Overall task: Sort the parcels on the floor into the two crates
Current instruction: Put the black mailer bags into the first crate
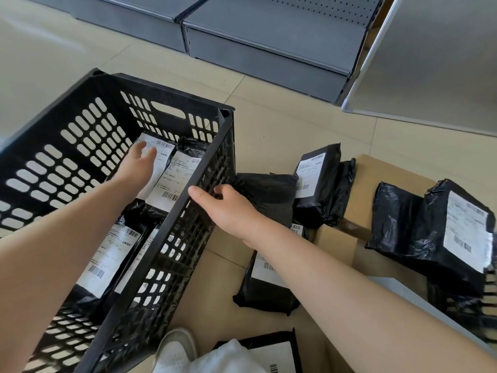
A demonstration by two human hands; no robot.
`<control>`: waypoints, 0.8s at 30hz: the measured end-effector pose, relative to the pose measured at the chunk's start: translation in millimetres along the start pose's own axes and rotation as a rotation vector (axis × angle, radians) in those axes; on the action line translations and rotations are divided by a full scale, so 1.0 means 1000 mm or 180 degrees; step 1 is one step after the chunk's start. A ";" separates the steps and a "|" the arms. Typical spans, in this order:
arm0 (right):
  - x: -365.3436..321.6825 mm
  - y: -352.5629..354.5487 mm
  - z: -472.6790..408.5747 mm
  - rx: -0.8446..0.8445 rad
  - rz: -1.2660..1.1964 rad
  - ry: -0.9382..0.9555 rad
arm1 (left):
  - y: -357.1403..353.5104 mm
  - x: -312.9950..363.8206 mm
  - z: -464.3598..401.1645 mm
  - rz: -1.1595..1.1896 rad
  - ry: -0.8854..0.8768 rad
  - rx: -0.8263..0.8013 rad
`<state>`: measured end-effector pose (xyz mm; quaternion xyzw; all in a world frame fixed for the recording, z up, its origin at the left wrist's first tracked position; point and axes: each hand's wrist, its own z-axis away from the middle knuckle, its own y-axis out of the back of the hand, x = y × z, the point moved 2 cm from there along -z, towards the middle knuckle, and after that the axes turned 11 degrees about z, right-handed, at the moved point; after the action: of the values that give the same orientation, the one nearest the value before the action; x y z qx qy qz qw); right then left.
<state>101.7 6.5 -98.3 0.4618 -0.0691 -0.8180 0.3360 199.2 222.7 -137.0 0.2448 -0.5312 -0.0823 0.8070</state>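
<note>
The crate stands left, with 4 parcels lying inside. More parcels lie on flattened cardboard right of it. Shelving stands behind.

Black slatted crate stands on the tiled floor, holding several black parcels with white labels. Left hand reaches into the crate, fingers extended, resting on the far labelled parcel. Right hand rests at the crate's right rim, thumb on the rim, fingers curled against a black parcel just outside the crate wall. Further parcels lie on flattened cardboard to the right. Grey shelving stands beyond. A white shoe shows at the bottom edge.
</note>
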 end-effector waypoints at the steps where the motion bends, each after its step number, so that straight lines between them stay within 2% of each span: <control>1: 0.004 0.010 0.004 0.0044 0.0056 -0.0024 | -0.007 0.013 0.008 0.0331 0.0011 -0.0033; 5: 0.021 0.049 0.011 0.0264 0.0194 -0.0177 | -0.027 0.059 0.032 0.0684 -0.0357 -0.0041; 8: 0.040 0.082 0.017 0.0550 0.0224 -0.0428 | -0.050 0.090 0.051 0.0616 -0.0706 -0.0191; 10: 0.053 0.103 0.024 0.0736 0.0316 -0.0555 | -0.070 0.109 0.061 0.0359 -0.1062 -0.0205; 14: 0.083 0.143 0.044 0.0926 0.0562 -0.0624 | -0.114 0.130 0.075 -0.0674 -0.1676 -0.0235; 18: 0.117 0.171 0.067 0.0954 0.0832 -0.0646 | -0.158 0.128 0.102 -0.0884 -0.1761 -0.0599; 24: 0.182 0.186 0.114 0.0412 0.1679 -0.0826 | -0.219 0.082 0.171 -0.1254 -0.1524 -0.1239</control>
<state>37.1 -269.9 -84.4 0.3399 -0.2810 -0.7486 0.4950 108.3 -52.1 -121.2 0.1580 -0.6221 -0.3907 0.6599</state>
